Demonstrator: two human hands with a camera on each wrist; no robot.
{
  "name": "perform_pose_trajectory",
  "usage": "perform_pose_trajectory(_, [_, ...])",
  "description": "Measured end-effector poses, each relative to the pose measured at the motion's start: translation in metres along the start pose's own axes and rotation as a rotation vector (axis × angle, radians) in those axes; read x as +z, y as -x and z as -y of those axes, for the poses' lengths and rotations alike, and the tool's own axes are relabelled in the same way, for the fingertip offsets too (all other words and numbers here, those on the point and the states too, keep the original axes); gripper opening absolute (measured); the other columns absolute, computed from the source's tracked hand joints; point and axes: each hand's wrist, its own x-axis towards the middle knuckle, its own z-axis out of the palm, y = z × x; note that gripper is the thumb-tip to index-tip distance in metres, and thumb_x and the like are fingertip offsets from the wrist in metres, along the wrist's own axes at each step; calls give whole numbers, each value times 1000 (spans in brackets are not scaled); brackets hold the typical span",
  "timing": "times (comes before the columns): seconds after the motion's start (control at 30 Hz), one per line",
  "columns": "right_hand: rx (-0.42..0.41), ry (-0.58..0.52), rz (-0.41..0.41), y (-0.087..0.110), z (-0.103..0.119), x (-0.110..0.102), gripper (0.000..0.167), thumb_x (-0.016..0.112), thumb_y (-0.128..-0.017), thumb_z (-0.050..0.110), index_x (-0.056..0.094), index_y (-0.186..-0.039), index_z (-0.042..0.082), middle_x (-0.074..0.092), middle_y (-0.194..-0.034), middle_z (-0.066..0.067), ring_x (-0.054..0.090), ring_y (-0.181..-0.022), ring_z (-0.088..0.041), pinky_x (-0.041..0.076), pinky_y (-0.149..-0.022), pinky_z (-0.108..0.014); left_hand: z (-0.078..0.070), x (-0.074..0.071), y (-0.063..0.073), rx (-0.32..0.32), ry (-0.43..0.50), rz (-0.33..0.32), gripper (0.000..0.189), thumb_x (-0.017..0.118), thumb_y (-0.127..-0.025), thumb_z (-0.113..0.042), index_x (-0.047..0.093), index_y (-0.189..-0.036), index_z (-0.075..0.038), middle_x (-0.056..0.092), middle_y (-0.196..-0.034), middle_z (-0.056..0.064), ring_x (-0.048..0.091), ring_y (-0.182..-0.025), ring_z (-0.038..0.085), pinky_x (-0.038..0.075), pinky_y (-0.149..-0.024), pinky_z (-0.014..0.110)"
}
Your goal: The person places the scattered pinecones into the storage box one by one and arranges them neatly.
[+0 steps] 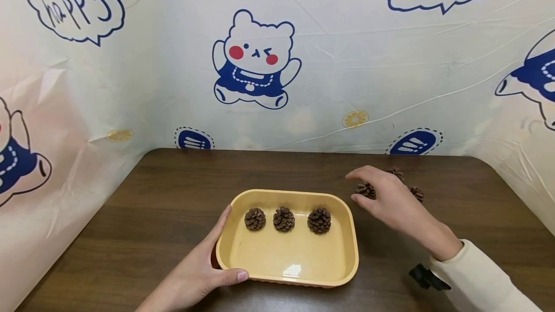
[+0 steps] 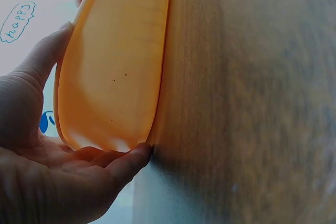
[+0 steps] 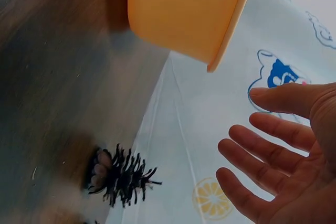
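The shallow yellow tray (image 1: pixel 295 259) sits near the middle of the brown surface (image 1: pixel 125 249), its near rim toward the bottom of the head view, where the surface's front edge is out of frame. Wood shows in a broad stretch to the tray's left and in a band behind it, up to a back edge with rounded corners where the printed sheet (image 1: pixel 338 85) rises like a wall; the sheet also lines both sides. The left hand (image 1: pixel 195 264) grips the tray's left end, thumb over the near-left rim and fingers along the end wall, so that side is taken up. Inside, three pine cones (image 1: pixel 284 219) stand in a row toward the far wall, with tray floor showing in front of them. The right hand (image 1: pixel 392 201) hovers just right of the tray, fingers loosely spread, thumb and forefinger apart, holding nothing. Three more cones (image 1: pixel 366 190) lie grouped beneath and behind it, partly hidden by the hand; one shows in the gap between thumb and forefinger. A pale sleeve (image 1: pixel 481 278) and a black fitting (image 1: pixel 427 277) at that wrist cover part of the near-right surface.
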Motion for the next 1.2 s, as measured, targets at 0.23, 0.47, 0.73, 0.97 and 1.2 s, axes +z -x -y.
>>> perform_pose_trajectory(0.23, [52, -20, 53, -2, -14, 0, 38, 77, -92, 2, 69, -129, 3, 71, -129, -18, 67, -120, -41, 52, -100, -60, 0, 0, 0, -7, -38, -18, 128, 92, -81, -32, 0, -170, -34, 25, -171, 16, 60, -120, 15, 38, -101, 9])
perform_pose_trajectory(0.47, [72, -57, 57, -4, -29, 2, 38, 77, -91, 0, 69, -128, 2, 72, -128, -19, 67, -118, -41, 53, -98, -59, 0, 0, 0, -13, -31, -18, 129, 92, -80, -32, 0, -170, -34, 23, -172, 16, 59, -120, 16, 38, -101, 8])
perform_pose_trajectory(0.73, [99, -82, 75, -7, -45, 5, 36, 77, -91, 0, 70, -126, 0, 72, -126, -21, 67, -116, -42, 53, -97, -60, 0, 0, -1, -29, -8, -11, 129, 93, -80, -30, 0, -169, -35, 19, -173, 17, 60, -118, 18, 40, -98, 9])
perform_pose_trajectory(0.97, [148, -98, 104, -9, -54, 5, 35, 76, -91, 2, 70, -126, 2, 72, -125, -22, 66, -117, -44, 53, -96, -61, -1, 1, -1, -28, -12, -12, 129, 93, -80, -30, 0, -169, -35, 19, -173, 17, 60, -119, 18, 40, -98, 9])
perform_pose_trajectory(1.2, [152, -79, 114, -11, -61, 7, 36, 77, -90, 1, 70, -126, 1, 72, -125, -22, 66, -110, -37, 52, -89, -53, -1, 0, -1, -29, -36, -22, 128, 93, -80, -32, 1, -169, -36, 20, -173, 16, 58, -121, 18, 38, -100, 9])
